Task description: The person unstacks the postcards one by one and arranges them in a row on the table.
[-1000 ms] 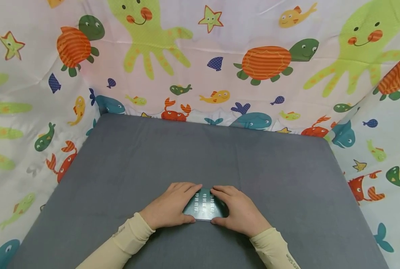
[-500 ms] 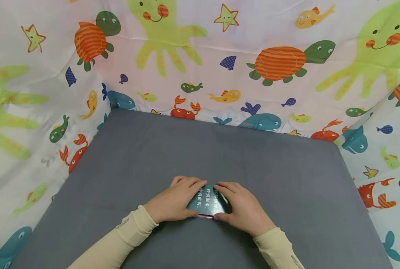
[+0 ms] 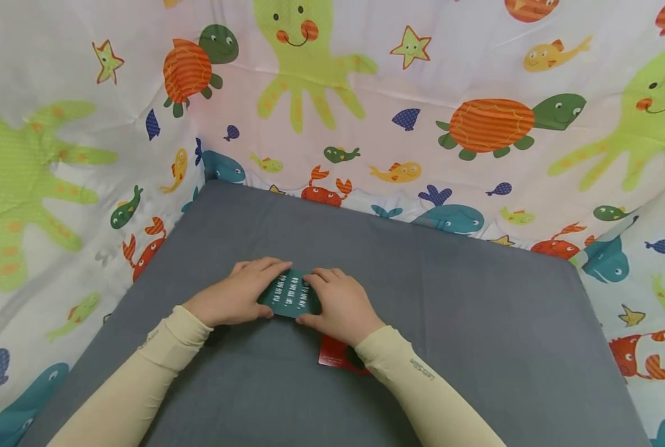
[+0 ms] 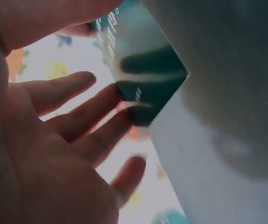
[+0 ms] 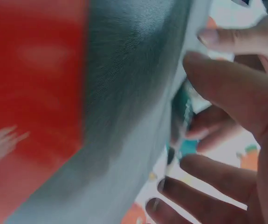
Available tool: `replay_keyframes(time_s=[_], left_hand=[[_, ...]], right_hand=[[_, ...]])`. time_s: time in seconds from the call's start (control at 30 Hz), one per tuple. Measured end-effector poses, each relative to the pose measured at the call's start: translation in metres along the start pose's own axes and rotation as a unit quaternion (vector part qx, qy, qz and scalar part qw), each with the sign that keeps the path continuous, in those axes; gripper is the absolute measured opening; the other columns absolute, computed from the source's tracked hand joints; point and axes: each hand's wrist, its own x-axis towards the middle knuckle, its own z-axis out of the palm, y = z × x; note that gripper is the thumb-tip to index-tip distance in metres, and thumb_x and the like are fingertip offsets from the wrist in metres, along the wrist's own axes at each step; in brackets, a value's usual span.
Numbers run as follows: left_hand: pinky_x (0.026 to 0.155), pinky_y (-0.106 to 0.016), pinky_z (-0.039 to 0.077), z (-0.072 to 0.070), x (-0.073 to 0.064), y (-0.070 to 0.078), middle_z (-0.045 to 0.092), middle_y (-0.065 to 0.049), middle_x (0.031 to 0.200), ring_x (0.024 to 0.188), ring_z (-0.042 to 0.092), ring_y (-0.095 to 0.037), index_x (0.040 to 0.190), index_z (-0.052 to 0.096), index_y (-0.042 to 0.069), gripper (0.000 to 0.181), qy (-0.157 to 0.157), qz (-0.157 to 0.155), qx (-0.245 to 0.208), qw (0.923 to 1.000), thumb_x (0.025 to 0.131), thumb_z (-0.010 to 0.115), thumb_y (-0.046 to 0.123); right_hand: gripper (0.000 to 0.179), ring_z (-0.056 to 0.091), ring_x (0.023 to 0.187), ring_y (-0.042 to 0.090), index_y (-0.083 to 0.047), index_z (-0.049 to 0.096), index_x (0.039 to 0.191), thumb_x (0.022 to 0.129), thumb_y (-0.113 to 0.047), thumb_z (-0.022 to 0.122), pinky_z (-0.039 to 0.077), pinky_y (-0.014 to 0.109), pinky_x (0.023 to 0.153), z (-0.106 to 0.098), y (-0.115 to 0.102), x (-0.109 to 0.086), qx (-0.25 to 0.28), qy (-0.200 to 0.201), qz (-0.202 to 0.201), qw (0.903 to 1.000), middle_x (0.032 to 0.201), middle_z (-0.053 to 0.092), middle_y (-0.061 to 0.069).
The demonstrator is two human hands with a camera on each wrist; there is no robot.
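A dark green glossy card point(image 3: 289, 297) with white characters lies flat, close over the grey table, left of centre in the head view. My left hand point(image 3: 236, 294) holds its left side, thumb at the near edge and fingers at the far edge. On the other side, my right hand point(image 3: 340, 304) grips it the same way. A red card point(image 3: 334, 352) lies on the table under my right wrist, partly covered by the sleeve. In the left wrist view the green card point(image 4: 154, 100) reaches past the fingertips. The red card point(image 5: 36, 79) fills the left of the right wrist view.
The grey table point(image 3: 477, 347) extends around both hands. White curtains point(image 3: 354, 62) printed with sea animals stand along its back and sides.
Both hands have moved left and slightly away from me, taking the green card along. The red card, earlier almost hidden beneath it, now shows on the table.
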Motion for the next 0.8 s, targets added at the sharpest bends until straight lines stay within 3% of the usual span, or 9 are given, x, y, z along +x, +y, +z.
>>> replay_keyframes(time_s=[0.17, 0.37, 0.6, 0.8], left_hand=[[0.123, -0.068, 0.032, -0.024, -0.011, -0.051, 0.046, -0.015, 0.165, 0.149, 0.049, -0.036, 0.168, 0.037, 0.010, 0.099, -0.007, -0.045, 0.001, 0.9989, 0.085, 0.092, 0.012], [0.117, -0.075, 0.034, -0.045, -0.018, -0.100, 0.046, -0.014, 0.165, 0.142, 0.055, -0.038, 0.168, 0.040, 0.017, 0.100, -0.027, -0.075, -0.015, 0.9967, 0.083, 0.091, 0.011], [0.105, -0.060, 0.054, -0.057, -0.020, -0.125, 0.041, -0.015, 0.168, 0.135, 0.057, -0.039, 0.170, 0.036, 0.017, 0.101, -0.042, -0.109, -0.032, 0.9926, 0.083, 0.087, 0.005], [0.108, -0.059, 0.053, -0.059, -0.016, -0.135, 0.037, -0.016, 0.170, 0.138, 0.055, -0.040, 0.170, 0.033, 0.015, 0.101, -0.062, -0.123, -0.036, 0.9899, 0.085, 0.086, 0.005]], right_hand=[[0.083, 0.061, 0.137, 0.024, -0.018, 0.058, 0.155, 0.089, -0.061, 0.083, 0.055, 0.045, 0.113, 0.020, -0.034, 0.055, -0.016, 0.006, -0.010, 0.9998, 0.151, 0.064, 0.002], [0.086, 0.059, 0.140, 0.023, -0.020, 0.052, 0.159, 0.090, -0.063, 0.080, 0.055, 0.043, 0.114, 0.037, -0.065, 0.099, 0.003, -0.007, 0.005, 1.0000, 0.154, 0.062, 0.001], [0.088, 0.060, 0.140, 0.022, -0.019, 0.051, 0.160, 0.089, -0.062, 0.082, 0.057, 0.041, 0.112, 0.044, -0.080, 0.127, 0.032, -0.008, 0.023, 0.9992, 0.155, 0.062, 0.001], [0.087, 0.059, 0.141, 0.021, -0.019, 0.050, 0.161, 0.091, -0.062, 0.080, 0.056, 0.040, 0.111, 0.054, -0.083, 0.138, 0.023, -0.020, 0.023, 0.9993, 0.157, 0.060, 0.000]])
